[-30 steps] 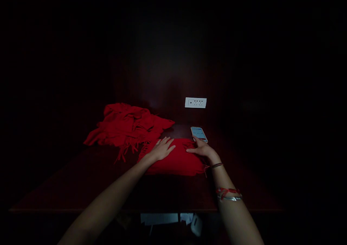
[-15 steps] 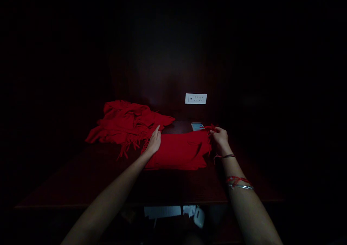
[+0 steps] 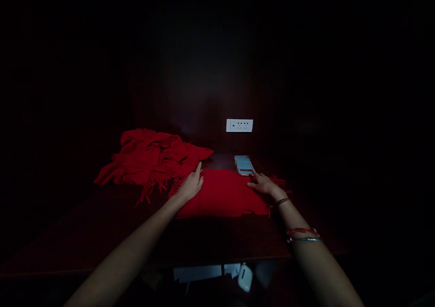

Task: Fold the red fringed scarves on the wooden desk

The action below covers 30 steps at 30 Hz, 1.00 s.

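Observation:
A red fringed scarf [image 3: 220, 196], folded into a flat rectangle, lies on the dark table. On its left end rests my left hand [image 3: 191, 187], fingers stretched out and pointing away from me. My right hand [image 3: 267, 184] lies over the right end, fingers spread on the cloth near the fringe. Neither hand grips the scarf. Beyond my right fingertips a phone [image 3: 245, 165] with a lit screen lies at the scarf's far edge. A second heap of red fringed cloth [image 3: 152, 157] is crumpled to the left, behind my left hand.
The dark table [image 3: 217, 239] ends at a front edge close to me. A white socket plate [image 3: 239, 125] is on the wall behind. Below the table edge are pale papers [image 3: 197, 273] and a small white rounded case [image 3: 245, 278].
My right hand has let go of the scarf's fringed right end and now lies flat on it. That end is spread out, and more of the phone shows. The view has shifted slightly.

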Motion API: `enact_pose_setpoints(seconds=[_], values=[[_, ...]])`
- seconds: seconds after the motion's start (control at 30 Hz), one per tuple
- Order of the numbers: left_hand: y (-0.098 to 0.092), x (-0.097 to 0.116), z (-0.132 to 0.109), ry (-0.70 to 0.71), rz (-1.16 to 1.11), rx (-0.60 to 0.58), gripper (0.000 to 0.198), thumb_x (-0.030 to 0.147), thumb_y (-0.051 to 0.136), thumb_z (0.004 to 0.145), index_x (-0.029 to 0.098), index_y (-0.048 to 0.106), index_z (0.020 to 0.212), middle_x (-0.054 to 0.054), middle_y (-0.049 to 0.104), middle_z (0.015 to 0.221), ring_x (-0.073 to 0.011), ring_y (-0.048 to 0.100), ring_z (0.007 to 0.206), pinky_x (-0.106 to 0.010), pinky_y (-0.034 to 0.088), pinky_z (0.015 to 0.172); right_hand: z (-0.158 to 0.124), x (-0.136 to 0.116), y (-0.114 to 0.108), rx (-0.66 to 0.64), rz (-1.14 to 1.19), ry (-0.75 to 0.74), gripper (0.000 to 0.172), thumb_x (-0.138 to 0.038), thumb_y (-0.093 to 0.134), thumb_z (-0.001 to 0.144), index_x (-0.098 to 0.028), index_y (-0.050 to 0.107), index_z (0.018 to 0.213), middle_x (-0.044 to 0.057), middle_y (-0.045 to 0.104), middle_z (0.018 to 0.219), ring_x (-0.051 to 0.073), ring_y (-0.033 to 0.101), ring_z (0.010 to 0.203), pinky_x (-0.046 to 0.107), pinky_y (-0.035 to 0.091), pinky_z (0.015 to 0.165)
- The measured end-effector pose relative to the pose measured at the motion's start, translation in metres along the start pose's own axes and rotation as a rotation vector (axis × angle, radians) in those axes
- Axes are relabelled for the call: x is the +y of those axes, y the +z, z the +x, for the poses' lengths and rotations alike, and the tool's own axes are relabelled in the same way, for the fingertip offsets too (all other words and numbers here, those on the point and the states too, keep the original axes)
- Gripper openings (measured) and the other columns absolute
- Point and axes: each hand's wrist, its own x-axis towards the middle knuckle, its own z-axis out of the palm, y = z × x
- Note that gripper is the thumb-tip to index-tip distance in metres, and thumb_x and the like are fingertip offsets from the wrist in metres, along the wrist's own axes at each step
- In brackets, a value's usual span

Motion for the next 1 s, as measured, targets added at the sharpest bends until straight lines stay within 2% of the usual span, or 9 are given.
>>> enact_pose_setpoints(seconds=[0.07, 0.17, 0.3, 0.47, 0.57, 0.77, 0.83, 0.9, 1.0], values=[[0.001, 0.0, -0.001, -0.04, -0.012, -0.049, 0.059, 0.022, 0.027, 0.082, 0.002, -0.002, 0.129, -0.016, 0.044, 0.118, -0.0161, 0.043, 0.107, -0.027, 0.031, 0.089, -0.003, -0.005, 0.009, -0.086, -0.04, 0.013, 0.053, -0.04, 0.045, 0.075, -0.017, 0.034, 0.122, 0.014, 0.041, 0.118, 0.024, 0.041, 0.105, 0.034, 0.033, 0.083], [0.005, -0.004, -0.003, -0.048, 0.054, -0.147, 0.058, 0.027, 0.022, 0.083, 0.0, 0.0, 0.128, -0.018, 0.031, 0.127, -0.0182, 0.03, 0.116, -0.032, 0.023, 0.095, -0.01, -0.004, 0.016, -0.076, -0.083, 0.029, 0.046, -0.037, 0.033, 0.081, -0.019, 0.032, 0.123, 0.014, 0.035, 0.124, 0.027, 0.035, 0.111, 0.041, 0.03, 0.085], [0.0, -0.014, -0.014, -0.06, 0.155, -0.299, 0.056, 0.034, 0.014, 0.084, 0.004, 0.003, 0.13, -0.014, 0.017, 0.133, -0.0195, 0.017, 0.121, -0.035, 0.016, 0.097, -0.016, 0.001, 0.022, -0.078, -0.101, 0.028, 0.046, -0.038, 0.021, 0.083, -0.02, 0.03, 0.125, 0.012, 0.029, 0.129, 0.029, 0.024, 0.117, 0.049, 0.023, 0.089], [-0.031, -0.038, -0.05, -0.072, 0.255, -0.421, 0.06, 0.04, 0.011, 0.084, 0.005, -0.004, 0.13, -0.013, 0.014, 0.134, -0.0204, 0.013, 0.122, -0.036, 0.016, 0.097, -0.019, 0.005, 0.025, -0.098, -0.109, -0.051, 0.05, -0.044, 0.018, 0.083, -0.02, 0.027, 0.127, 0.01, 0.022, 0.133, 0.027, 0.016, 0.121, 0.046, 0.017, 0.093], [-0.058, -0.067, -0.074, -0.045, 0.357, -0.449, 0.054, 0.037, 0.012, 0.084, 0.01, 0.004, 0.131, -0.008, 0.012, 0.135, -0.0207, 0.007, 0.123, -0.037, 0.016, 0.097, -0.019, 0.008, 0.027, -0.091, -0.127, -0.065, 0.053, -0.046, 0.017, 0.082, -0.019, 0.025, 0.127, 0.011, 0.02, 0.134, 0.027, 0.013, 0.121, 0.045, 0.015, 0.094], [-0.116, -0.149, -0.109, -0.131, 0.683, -0.312, 0.048, 0.034, 0.031, 0.081, 0.02, 0.027, 0.127, -0.007, 0.015, 0.135, -0.0289, 0.008, 0.122, -0.045, 0.017, 0.094, -0.016, 0.033, 0.024, -0.101, -0.158, 0.025, 0.046, -0.033, 0.022, 0.084, -0.017, 0.03, 0.125, 0.012, 0.025, 0.131, 0.027, 0.022, 0.119, 0.047, 0.021, 0.091], [-0.13, -0.164, -0.114, -0.137, 0.762, -0.234, 0.049, 0.033, 0.035, 0.079, 0.019, 0.03, 0.125, -0.007, 0.017, 0.135, -0.0297, 0.006, 0.122, -0.046, 0.013, 0.095, -0.017, 0.039, 0.019, -0.077, -0.182, 0.059, 0.042, -0.023, 0.027, 0.081, -0.015, 0.036, 0.122, 0.014, 0.031, 0.128, 0.028, 0.026, 0.116, 0.049, 0.022, 0.09], [-0.136, -0.161, -0.11, -0.163, 0.793, -0.157, 0.047, 0.031, 0.035, 0.079, 0.019, 0.032, 0.124, -0.006, 0.017, 0.135, -0.029, 0.004, 0.122, -0.047, 0.009, 0.096, -0.02, 0.035, 0.013, 0.012, -0.207, 0.037, 0.04, -0.016, 0.031, 0.078, -0.013, 0.043, 0.117, 0.015, 0.035, 0.125, 0.029, 0.027, 0.115, 0.05, 0.018, 0.091], [-0.121, -0.125, -0.09, -0.201, 0.723, -0.126, 0.045, 0.03, 0.028, 0.081, 0.02, 0.032, 0.125, -0.005, 0.016, 0.135, -0.029, 0.005, 0.122, -0.047, 0.011, 0.095, -0.026, 0.01, 0.01, 0.179, -0.134, -0.16, 0.039, -0.021, 0.03, 0.081, -0.016, 0.041, 0.118, 0.012, 0.036, 0.125, 0.026, 0.025, 0.116, 0.048, 0.015, 0.094]])
